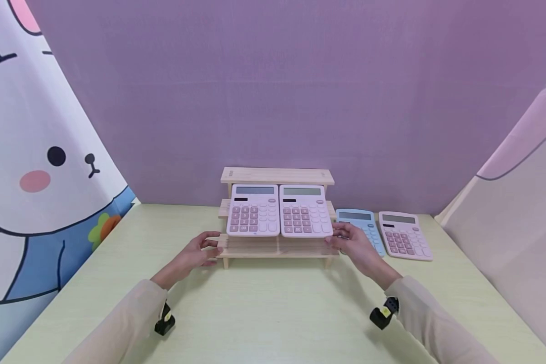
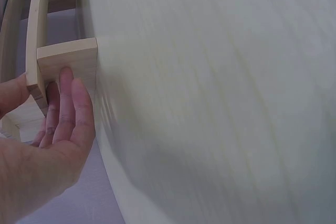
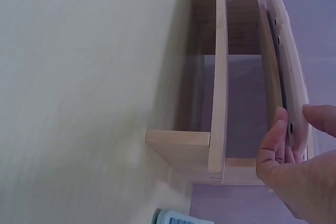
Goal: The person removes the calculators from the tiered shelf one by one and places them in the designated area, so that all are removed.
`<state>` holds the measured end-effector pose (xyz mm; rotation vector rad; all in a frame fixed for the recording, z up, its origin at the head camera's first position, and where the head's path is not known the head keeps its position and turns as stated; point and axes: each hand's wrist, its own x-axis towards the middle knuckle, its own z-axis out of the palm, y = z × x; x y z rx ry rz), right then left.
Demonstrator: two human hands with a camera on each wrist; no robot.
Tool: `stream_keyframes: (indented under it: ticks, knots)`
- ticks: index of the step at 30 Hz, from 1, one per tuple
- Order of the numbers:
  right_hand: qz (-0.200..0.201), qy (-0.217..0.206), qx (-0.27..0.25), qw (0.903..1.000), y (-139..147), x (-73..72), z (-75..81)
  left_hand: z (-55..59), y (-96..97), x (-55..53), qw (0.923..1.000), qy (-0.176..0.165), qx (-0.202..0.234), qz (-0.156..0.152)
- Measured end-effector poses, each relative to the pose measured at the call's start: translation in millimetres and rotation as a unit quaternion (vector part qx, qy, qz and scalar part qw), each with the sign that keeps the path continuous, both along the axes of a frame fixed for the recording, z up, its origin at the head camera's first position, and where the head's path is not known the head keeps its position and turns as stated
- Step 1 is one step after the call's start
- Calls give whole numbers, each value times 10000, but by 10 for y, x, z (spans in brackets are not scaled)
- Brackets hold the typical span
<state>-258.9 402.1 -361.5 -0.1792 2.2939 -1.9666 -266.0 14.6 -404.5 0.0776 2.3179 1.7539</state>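
Observation:
A pink-and-white calculator leans on the middle step of a small wooden three-step rack, beside a matching calculator on its left. My right hand pinches the lower right corner of the right-hand calculator, thumb over its face and fingers behind, as the right wrist view shows. At the rack's left end, my left hand grips the lowest step, its thumb on top and its fingers underneath, close to the end leg.
To the right of the rack, a blue calculator lies on the pale green table, partly behind my right hand. Another pink calculator lies next to it. A purple cloth backdrop rises behind, with printed cloths at both sides.

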Motion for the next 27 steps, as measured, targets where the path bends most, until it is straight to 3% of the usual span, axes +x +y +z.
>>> stream_keyframes:
  ticks: [27]
  knots:
    - [-212,-332,-636,9972,-86,6,63,18,16,8,9999,-54,-114,53]
